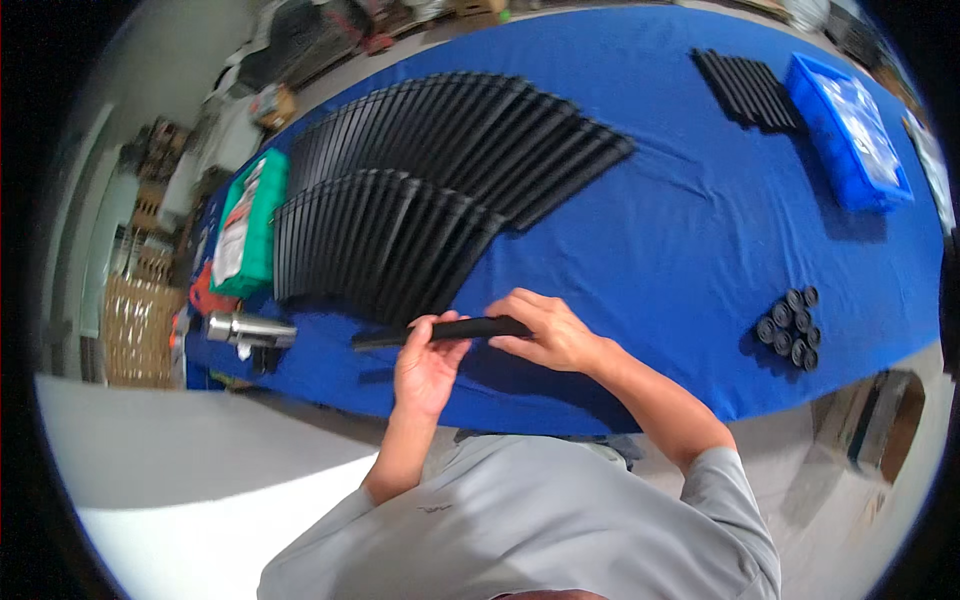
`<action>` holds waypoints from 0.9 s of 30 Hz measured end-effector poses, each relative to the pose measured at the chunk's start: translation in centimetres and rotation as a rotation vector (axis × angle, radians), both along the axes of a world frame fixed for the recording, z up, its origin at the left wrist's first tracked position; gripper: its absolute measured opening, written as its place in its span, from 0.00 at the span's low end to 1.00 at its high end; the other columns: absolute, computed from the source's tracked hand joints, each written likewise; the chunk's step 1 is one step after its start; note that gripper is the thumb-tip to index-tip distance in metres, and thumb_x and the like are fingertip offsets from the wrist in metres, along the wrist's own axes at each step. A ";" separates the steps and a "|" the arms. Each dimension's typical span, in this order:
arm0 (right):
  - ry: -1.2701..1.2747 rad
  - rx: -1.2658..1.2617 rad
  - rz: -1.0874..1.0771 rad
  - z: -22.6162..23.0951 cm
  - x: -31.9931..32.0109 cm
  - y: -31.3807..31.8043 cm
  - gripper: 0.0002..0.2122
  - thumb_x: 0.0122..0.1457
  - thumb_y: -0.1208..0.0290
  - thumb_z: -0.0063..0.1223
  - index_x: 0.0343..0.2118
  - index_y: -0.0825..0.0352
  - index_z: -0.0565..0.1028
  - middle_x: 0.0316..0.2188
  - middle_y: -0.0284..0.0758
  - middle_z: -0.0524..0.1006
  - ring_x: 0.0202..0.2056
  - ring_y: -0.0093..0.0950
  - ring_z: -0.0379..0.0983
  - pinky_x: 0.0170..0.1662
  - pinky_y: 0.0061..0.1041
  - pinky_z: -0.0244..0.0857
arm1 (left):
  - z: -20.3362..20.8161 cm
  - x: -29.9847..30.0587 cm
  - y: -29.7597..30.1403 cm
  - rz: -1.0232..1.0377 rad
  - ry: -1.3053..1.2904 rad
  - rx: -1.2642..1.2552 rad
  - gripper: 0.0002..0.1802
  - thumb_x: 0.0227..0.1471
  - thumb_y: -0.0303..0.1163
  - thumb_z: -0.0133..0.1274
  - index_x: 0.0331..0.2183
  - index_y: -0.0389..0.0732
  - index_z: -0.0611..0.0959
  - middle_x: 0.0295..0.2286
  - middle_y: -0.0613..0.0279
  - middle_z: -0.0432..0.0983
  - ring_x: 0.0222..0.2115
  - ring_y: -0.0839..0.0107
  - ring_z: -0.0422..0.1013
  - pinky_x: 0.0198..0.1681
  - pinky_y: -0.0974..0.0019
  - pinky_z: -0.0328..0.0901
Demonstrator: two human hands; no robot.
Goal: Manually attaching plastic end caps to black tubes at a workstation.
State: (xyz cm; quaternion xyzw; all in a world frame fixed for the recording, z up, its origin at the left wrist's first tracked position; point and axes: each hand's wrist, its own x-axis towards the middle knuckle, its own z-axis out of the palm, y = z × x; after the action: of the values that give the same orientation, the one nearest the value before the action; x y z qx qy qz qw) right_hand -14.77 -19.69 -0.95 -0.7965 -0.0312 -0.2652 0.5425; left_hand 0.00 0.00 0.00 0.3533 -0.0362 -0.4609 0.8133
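Observation:
A black tube (pixel 468 328) lies across both my hands, held level just above the near edge of the blue-covered table. My left hand (pixel 424 372) grips it from below near its middle, thumb and fingers closed round it. Its thinner left end sticks out past that hand. At the other end, my right hand (pixel 548 332) wraps over the tube from above, hiding its tip. Just beyond my hands, many similar black tubes (pixel 385 235) lie side by side in a near row. A second, farther row of tubes (pixel 450 130) fans out behind it.
Black round caps (pixel 790 325) stand grouped on the right. Farther back are a small row of black tubes (pixel 748 92) and a blue bin (pixel 838 165) holding clear plastic bags. To the left are a green bin (pixel 262 225), a silver metal cylinder (pixel 250 330) and a red object (pixel 208 292).

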 end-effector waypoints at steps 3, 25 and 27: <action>0.260 0.278 0.056 1.6 0.0 -0.2 0.15 0.55 0.65 0.62 0.41 0.70 0.75 0.25 0.39 0.77 0.28 0.32 0.76 0.33 0.30 0.70 | 1.0 0.3 0.2 0.024 -0.007 -0.011 0.11 0.60 0.32 0.52 0.43 0.39 0.79 0.48 0.46 0.75 0.52 0.51 0.71 0.52 0.47 0.73; 0.348 0.791 -0.132 1.8 -0.3 -5.5 0.11 0.51 0.69 0.63 0.32 0.66 0.72 0.17 0.29 0.72 0.14 0.18 0.67 0.16 0.17 0.58 | 5.4 1.3 -0.1 -0.490 -1.533 0.815 0.32 0.46 0.34 0.67 0.53 0.41 0.75 0.37 0.54 0.77 0.33 0.70 0.75 0.39 0.66 0.71; 0.374 0.767 -0.140 1.8 -0.3 -5.7 0.11 0.52 0.68 0.63 0.31 0.66 0.72 0.17 0.29 0.72 0.14 0.17 0.67 0.16 0.17 0.58 | 3.8 0.5 -0.9 -0.413 -1.652 0.786 0.33 0.43 0.39 0.69 0.51 0.43 0.77 0.36 0.53 0.78 0.33 0.63 0.76 0.41 0.62 0.70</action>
State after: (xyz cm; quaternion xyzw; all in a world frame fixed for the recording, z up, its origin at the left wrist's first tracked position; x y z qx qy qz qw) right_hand -15.07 -25.42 0.87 -0.5716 0.2228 -0.1447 0.7763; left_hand 0.55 -0.92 3.79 0.8048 -0.5057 -0.1784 0.2544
